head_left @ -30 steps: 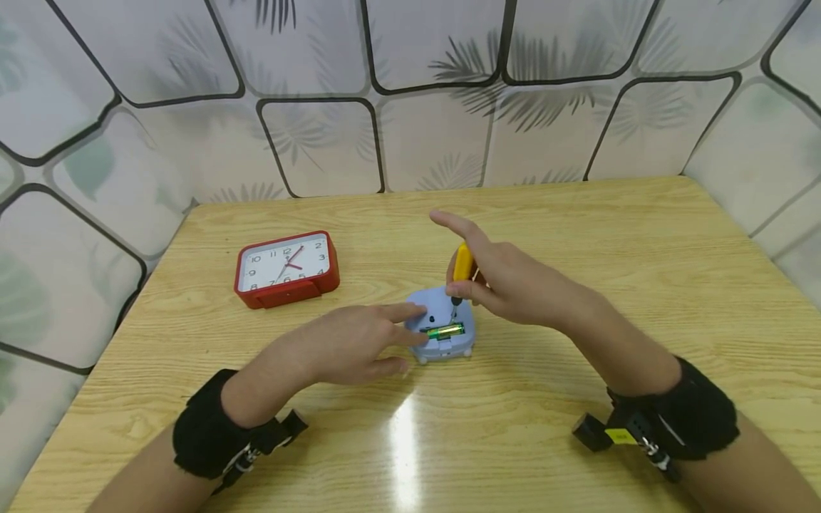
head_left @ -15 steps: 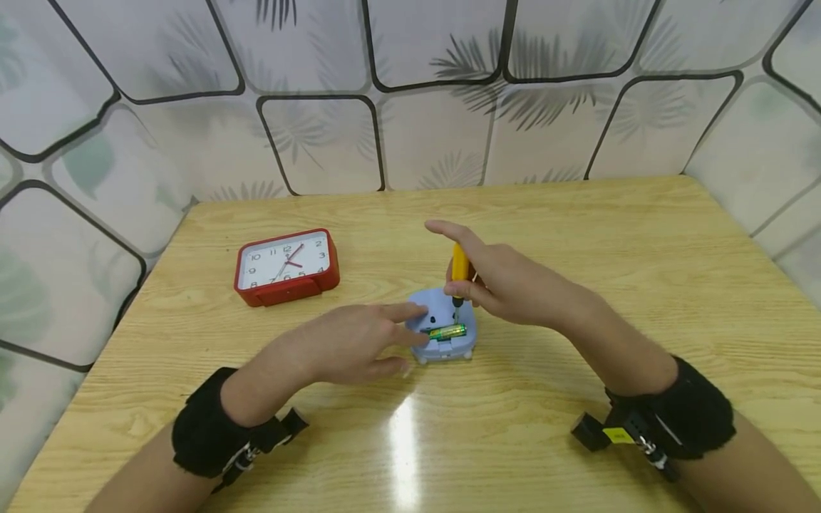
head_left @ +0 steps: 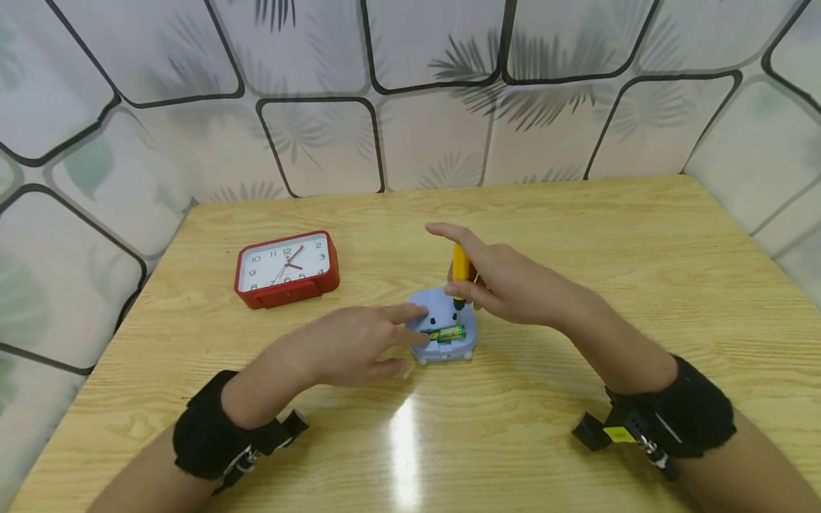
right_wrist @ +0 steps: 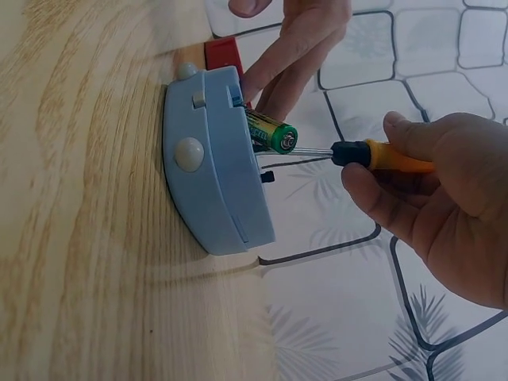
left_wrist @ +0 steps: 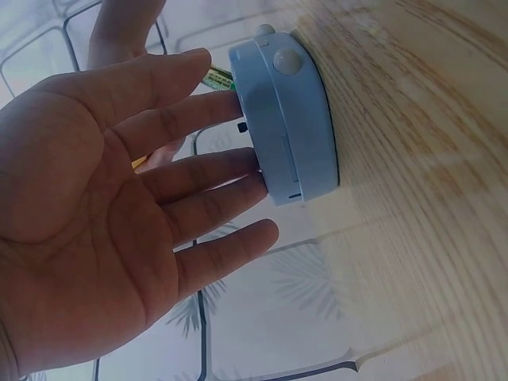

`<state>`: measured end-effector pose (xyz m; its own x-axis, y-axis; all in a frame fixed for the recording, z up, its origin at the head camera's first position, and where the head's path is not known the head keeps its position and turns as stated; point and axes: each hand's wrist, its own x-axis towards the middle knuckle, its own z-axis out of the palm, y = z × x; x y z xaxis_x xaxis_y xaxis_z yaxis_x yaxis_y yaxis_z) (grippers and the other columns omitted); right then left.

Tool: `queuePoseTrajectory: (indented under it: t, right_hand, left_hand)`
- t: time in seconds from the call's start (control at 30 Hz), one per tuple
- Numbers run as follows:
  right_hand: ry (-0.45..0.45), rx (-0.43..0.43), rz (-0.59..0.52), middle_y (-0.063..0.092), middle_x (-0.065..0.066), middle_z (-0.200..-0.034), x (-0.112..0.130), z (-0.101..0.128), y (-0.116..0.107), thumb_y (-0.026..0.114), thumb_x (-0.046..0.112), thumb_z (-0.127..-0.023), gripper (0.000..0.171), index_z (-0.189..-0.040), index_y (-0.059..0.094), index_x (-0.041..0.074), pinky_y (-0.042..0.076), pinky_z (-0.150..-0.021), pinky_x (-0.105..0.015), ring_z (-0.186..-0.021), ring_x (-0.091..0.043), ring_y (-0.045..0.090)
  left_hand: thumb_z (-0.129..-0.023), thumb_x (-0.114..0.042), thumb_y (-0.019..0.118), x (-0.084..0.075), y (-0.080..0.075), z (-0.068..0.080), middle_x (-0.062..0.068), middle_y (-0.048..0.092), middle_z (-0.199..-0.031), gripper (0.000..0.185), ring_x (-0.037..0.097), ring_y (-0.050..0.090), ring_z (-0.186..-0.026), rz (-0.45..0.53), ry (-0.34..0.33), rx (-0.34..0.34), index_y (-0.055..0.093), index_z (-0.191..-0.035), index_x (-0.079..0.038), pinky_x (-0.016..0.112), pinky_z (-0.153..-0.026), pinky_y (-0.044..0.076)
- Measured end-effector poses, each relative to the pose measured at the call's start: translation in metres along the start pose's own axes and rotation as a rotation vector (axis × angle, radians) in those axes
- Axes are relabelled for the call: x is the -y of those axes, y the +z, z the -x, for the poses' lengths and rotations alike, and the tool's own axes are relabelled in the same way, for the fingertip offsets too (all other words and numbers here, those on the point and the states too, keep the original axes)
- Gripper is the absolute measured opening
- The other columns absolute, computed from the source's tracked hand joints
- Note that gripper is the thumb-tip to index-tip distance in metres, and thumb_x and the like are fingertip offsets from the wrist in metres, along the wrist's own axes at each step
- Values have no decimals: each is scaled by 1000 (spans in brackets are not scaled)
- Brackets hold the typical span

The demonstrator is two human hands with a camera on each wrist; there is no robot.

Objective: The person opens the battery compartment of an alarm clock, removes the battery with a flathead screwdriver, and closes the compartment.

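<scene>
Lowered slightly, the right hand (head_left: 507, 281) pinches the yellow screwdriver (head_left: 460, 265), its tip prying the lifted battery (right_wrist: 271, 132); the left hand's (head_left: 349, 345) straight fingers steady the blue clock (head_left: 449, 342).

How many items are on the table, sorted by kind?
Clocks: 2, the red clock and the blue clock lying face down.
Batteries: 1, the battery in the blue clock's back.
Screwdrivers: 1, the screwdriver gripped by the right hand.
Total: 4.
</scene>
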<state>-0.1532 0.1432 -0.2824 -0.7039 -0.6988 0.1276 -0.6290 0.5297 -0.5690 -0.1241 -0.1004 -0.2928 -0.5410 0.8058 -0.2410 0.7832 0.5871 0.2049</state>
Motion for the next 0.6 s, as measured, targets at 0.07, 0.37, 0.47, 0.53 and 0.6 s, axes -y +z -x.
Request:
queuePoseTrajectory:
  t: [0.07,0.37,0.47,0.53,0.6]
  right_hand:
    - [-13,-9,-12,55,5,-78,0,1,0,59,22,-92,74,-148,12,27,49,-63,-24,-65,-10,57]
    - [-47,-30,-42,56,5,-79,2,1,0,58,20,-92,70,-147,15,23,51,-63,-22,-66,-5,59]
    - [-53,-36,-67,56,5,-81,2,1,0,58,19,-92,70,-148,15,23,52,-63,-21,-65,-5,59]
    - [-58,-40,-83,56,5,-83,3,1,-1,58,18,-93,70,-148,15,23,52,-63,-21,-65,-8,61]
    - [-65,-46,-92,56,5,-83,3,1,-1,58,18,-93,69,-147,16,24,52,-63,-21,-66,-10,61]
  left_hand:
    - [-90,-34,60,-1,1,0,5,36,-149,41,21,50,-124,1,3,-4,58,-129,-21,38,-98,45]
    - [-90,-34,60,-2,1,0,4,35,-150,41,20,47,-127,2,-2,1,57,-129,-21,38,-99,44]
    - [-90,-34,60,-1,1,1,4,30,-152,41,21,44,-130,19,-5,8,57,-130,-22,38,-101,43]
    - [-91,-34,60,-1,2,1,4,27,-153,42,21,41,-132,23,-2,9,56,-131,-23,38,-103,41]
    - [-90,-33,60,0,2,2,6,27,-153,42,23,36,-136,19,1,0,56,-131,-23,38,-105,39]
